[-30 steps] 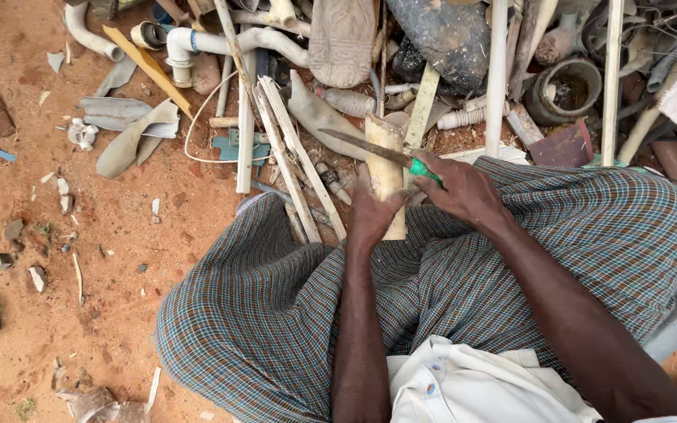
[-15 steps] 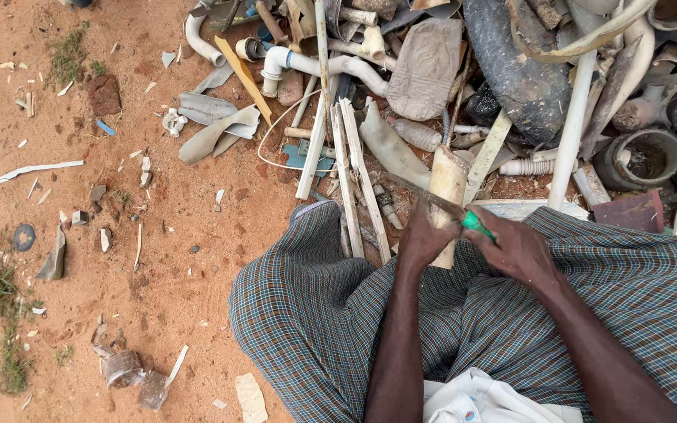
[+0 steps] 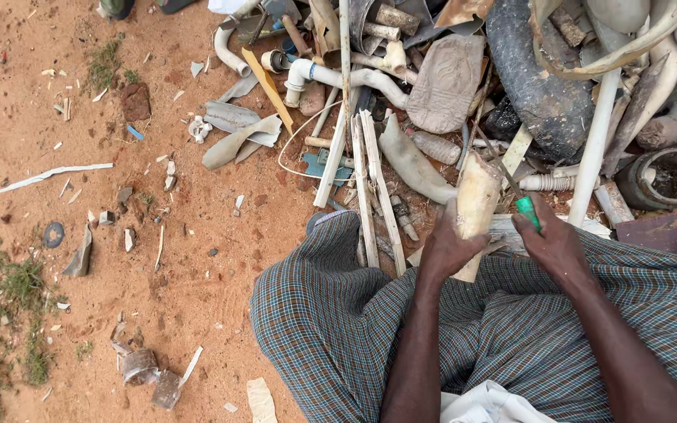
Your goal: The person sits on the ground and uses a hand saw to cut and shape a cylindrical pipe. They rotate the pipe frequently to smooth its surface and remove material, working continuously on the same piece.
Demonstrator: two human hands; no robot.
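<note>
hands on pale pipe piece and green-handled blade, over lap

left hand (image 3: pixel 450 249) is wrapped around the lower part of a pale pipe piece (image 3: pixel 476 202), fingers curled on its near side, thumb side toward the body. the piece stands nearly upright, tilted a little to the right, its upper end rising clear above the hand and its lower end showing just below the hand at the edge of the checked cloth (image 3: pixel 331 313) that covers the lap.

right hand (image 3: pixel 556 249) is closed around the green handle (image 3: pixel 527 211) of a thin blade (image 3: pixel 497 166). only the tip of the handle shows past the fingers. the blade runs up and to the left from the handle and lies along the right edge of the pipe piece; whether it touches there or sits just beside it cannot be told.

the two hands are close together, left one just left of the right, with the pipe piece between them.

surroundings: red dirt ground (image 3: pixel 158 258) with scattered chips; two pale wooden slats (image 3: pixel 370 188) leaning just left of the left hand; a white elbow pipe (image 3: pixel 331 77) and a black tyre (image 3: pixel 530 86) in the scrap heap beyond.
</note>
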